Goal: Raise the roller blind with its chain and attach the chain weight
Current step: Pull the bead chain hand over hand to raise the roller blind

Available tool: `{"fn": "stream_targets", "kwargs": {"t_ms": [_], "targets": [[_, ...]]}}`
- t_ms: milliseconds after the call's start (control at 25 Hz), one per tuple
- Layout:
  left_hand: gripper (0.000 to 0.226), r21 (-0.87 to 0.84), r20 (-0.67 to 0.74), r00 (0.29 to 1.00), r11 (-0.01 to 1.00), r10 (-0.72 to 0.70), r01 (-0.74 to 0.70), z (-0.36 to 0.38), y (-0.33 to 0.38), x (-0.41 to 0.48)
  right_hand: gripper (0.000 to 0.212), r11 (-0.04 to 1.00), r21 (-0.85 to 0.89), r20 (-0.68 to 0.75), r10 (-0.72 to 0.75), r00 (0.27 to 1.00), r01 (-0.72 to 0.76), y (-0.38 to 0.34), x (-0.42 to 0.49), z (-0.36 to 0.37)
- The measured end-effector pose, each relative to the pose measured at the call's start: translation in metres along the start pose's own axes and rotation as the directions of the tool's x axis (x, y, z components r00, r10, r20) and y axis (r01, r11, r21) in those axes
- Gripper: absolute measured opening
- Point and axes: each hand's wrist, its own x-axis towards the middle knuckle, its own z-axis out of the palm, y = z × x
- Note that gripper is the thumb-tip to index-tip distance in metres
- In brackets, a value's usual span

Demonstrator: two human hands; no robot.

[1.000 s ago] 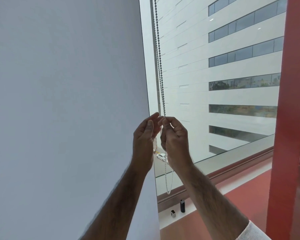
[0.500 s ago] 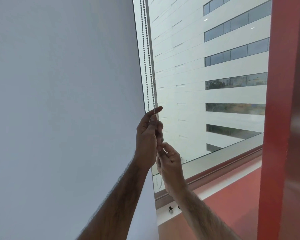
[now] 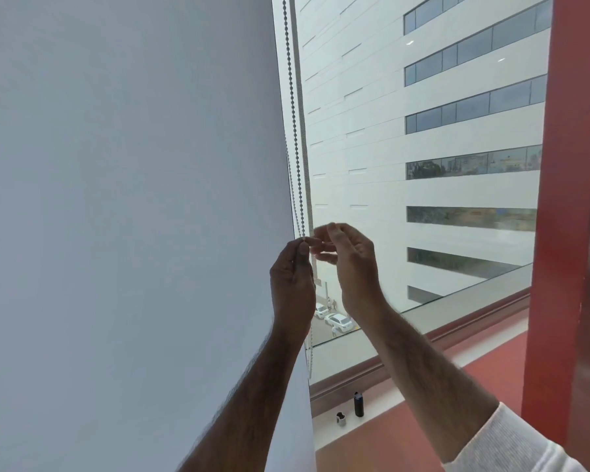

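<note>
The white roller blind (image 3: 133, 199) fills the left half of the view and hangs down past the sill. Its bead chain (image 3: 292, 97) runs down along the blind's right edge. My left hand (image 3: 292, 284) pinches the chain between thumb and fingers at about mid height. My right hand (image 3: 349, 264) is just to the right of it, fingers spread, not touching the chain. The chain's lower loop (image 3: 309, 356) hangs below my left hand. A small black cylinder (image 3: 358, 404) and a small silver and black piece (image 3: 341, 419) stand on the sill.
The window glass (image 3: 423, 165) shows a white building across the street and cars far below. A red pillar (image 3: 573, 199) stands at the right. The white sill (image 3: 382, 408) and red floor (image 3: 484, 369) lie below the window.
My right hand has let go of the chain and risen from below my left hand to beside it, fingers spread. My left hand keeps its pinch on the chain.
</note>
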Motion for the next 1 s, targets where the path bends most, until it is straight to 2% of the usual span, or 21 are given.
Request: {"fn": "stream_targets", "kwargs": {"t_ms": [200, 400, 560, 640, 800, 1000], "targets": [[0.036, 0.072, 0.059, 0.986, 0.986, -0.155, 0.151, -0.002, -0.031, -0.044, 0.032, 0.988, 0.114, 0.164, 0.084, 0.983, -0.104, -0.005, 0.006, 0.015], [0.034, 0.030, 0.083, 0.978, 0.981, -0.192, 0.190, -0.004, -0.031, -0.041, 0.025, 0.987, 0.161, 0.094, 0.004, 0.996, -0.019, 0.003, 0.006, 0.026], [0.035, 0.036, 0.182, 0.968, 0.985, -0.173, 0.169, -0.013, -0.030, -0.038, 0.028, 0.977, 0.213, 0.171, -0.017, 0.985, -0.020, 0.004, 0.008, 0.018], [0.043, 0.013, 0.185, 0.965, 0.983, -0.185, 0.186, -0.019, -0.027, -0.030, 0.027, 0.973, 0.228, 0.191, -0.026, 0.981, -0.018, 0.007, 0.006, 0.011], [0.036, -0.132, 0.148, 0.972, 0.971, -0.180, 0.200, -0.023, -0.010, -0.002, 0.027, 0.993, 0.114, 0.160, 0.016, 0.987, -0.034, 0.032, -0.017, -0.006], [0.034, -0.243, 0.263, 0.940, 0.927, -0.220, 0.285, -0.007, 0.023, 0.005, 0.029, 0.991, 0.031, 0.154, 0.127, 0.980, -0.133, 0.067, -0.055, -0.013]]}}
